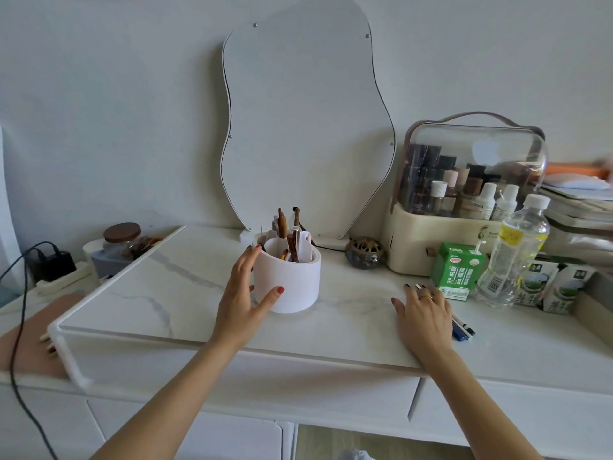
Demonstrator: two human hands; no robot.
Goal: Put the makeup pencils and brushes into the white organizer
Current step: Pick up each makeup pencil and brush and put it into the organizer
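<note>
The white organizer (292, 280), a round cup with inner dividers, stands on the marble tabletop (166, 293) and holds several brown pencils and brushes (288, 234) upright. My left hand (242, 293) cups its left side, thumb on the front wall and fingers by the rim. My right hand (426, 313) lies flat, fingers spread, over several dark makeup pencils (462, 327) on the table; their ends stick out beyond my fingertips and behind my palm. I cannot tell whether any pencil is gripped.
A wavy mirror (308, 121) leans on the wall behind the organizer. To the right stand a clear-lidded cosmetics case (464, 194), a green carton (459, 270), a water bottle (514, 250), more cartons (547, 287) and a brass bowl (365, 252). A jar (121, 240) and black cable (20, 327) sit left.
</note>
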